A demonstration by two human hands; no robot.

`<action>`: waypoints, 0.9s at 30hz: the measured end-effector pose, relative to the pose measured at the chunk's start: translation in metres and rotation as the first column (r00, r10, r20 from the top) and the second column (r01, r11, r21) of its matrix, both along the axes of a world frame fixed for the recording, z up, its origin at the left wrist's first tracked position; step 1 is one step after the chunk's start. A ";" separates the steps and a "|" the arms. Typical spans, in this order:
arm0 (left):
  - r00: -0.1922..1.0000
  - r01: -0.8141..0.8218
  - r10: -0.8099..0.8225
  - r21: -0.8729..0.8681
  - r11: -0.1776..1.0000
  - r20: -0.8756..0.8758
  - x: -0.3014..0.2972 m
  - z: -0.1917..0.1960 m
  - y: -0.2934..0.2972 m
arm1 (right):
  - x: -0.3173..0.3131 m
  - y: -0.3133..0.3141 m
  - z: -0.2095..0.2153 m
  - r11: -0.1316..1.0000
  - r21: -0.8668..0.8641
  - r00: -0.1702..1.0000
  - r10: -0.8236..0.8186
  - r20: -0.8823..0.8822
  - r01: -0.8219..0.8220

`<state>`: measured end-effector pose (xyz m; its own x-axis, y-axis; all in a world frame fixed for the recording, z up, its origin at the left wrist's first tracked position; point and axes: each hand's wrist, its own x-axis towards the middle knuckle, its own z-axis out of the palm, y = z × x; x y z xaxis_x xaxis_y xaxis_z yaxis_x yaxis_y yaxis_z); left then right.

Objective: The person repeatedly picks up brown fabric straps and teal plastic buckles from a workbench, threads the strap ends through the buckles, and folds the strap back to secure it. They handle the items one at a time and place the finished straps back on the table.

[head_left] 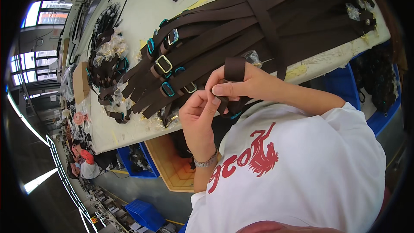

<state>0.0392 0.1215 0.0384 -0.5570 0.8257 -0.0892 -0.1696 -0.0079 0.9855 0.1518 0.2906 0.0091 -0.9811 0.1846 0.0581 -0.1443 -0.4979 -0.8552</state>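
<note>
In front of my chest both hands pinch a dark brown webbing strap (235,70). My left hand (196,114), with a wristwatch (206,160) on its wrist, grips the strap's edge between thumb and fingertips. Close against it, my right hand (239,84) pinches the same part, and the strap loops over the back of its fingers. My fingers partly hide the held end. Beyond my hands, many more brown straps (233,30) lie in a long bundle on the table, several with metal buckles (164,64) at their left ends, some partly wrapped in teal film.
The pale worktable (129,136) has its near edge just before me. At its left lie another strap pile (114,67) with clear plastic bags and a cardboard piece (80,82). Below are a wooden box (172,181) and blue crates (144,213). A person (88,164) is far left.
</note>
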 end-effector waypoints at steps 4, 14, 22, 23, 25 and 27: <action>0.998 0.012 -0.021 -0.125 0.992 -0.066 0.003 0.005 0.004 | 0.000 -0.003 -0.008 0.992 -0.118 0.999 -0.034 0.038 0.038; 0.986 0.021 -0.046 -0.153 0.988 -0.160 0.006 -0.008 -0.010 | 0.005 0.003 0.005 0.985 0.171 0.986 -0.029 0.164 0.000; 0.997 -0.043 0.031 -0.178 0.983 -0.068 0.015 -0.007 -0.010 | 0.000 -0.006 -0.009 0.981 -0.091 0.982 -0.161 0.096 0.170; 0.991 0.012 -0.036 -0.174 0.985 -0.132 0.012 -0.009 -0.012 | -0.003 -0.010 -0.010 0.954 -0.208 0.974 -0.200 0.105 0.218; 0.968 0.089 -0.133 -0.206 0.975 -0.211 0.011 -0.010 -0.013 | -0.005 -0.014 -0.012 0.902 -0.385 0.981 -0.165 0.106 0.194; 0.967 0.156 -0.199 -0.251 0.955 -0.157 0.009 -0.010 -0.014 | 0.000 -0.018 -0.001 0.873 -0.471 0.990 -0.083 0.114 0.128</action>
<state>0.0483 0.1071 0.0284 -0.4278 0.8804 -0.2048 0.0313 0.2409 0.9700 0.1513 0.2730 0.0084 -0.9512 0.2708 -0.1482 -0.1547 -0.8337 -0.5301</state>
